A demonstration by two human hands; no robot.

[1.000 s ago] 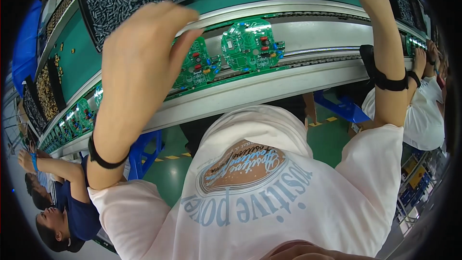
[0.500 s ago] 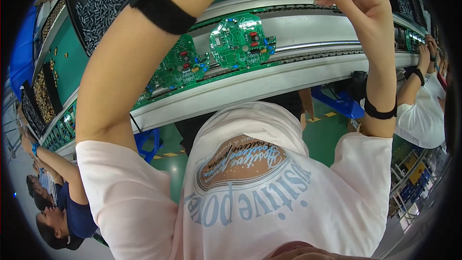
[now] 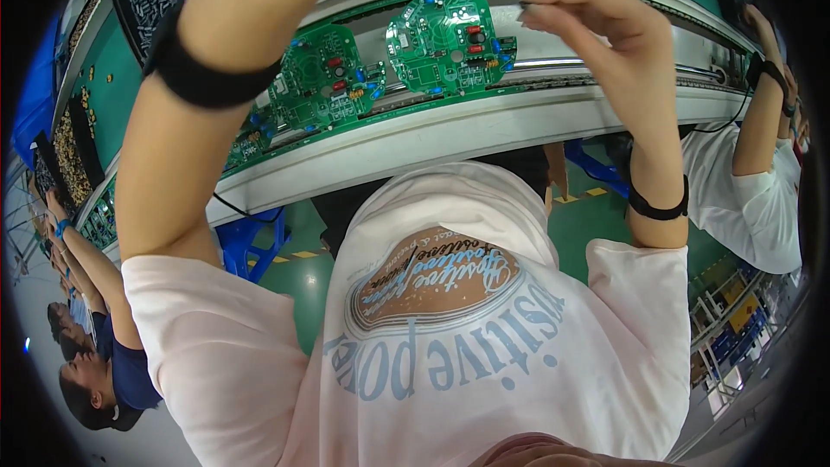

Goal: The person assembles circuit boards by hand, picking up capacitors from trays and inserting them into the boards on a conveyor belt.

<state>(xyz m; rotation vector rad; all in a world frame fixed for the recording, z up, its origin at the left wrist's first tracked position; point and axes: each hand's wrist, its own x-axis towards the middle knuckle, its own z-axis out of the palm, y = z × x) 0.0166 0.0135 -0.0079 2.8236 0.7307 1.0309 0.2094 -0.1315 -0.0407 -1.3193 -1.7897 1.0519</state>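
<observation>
While right hand [image 3: 621, 33] pinches a part [image 3: 523, 6], board [image 3: 432, 56] just leftward, step seems carrying; next calls for steadiness; left hand unseen, state unknown.

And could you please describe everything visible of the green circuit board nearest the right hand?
The green circuit board, rounded at left, bears white markings and red, blue and black components, mainly at right. It lies flat on the silver metallic conveyor, right of a similar green board. The right hand hovers beside it without visible contact.
</observation>
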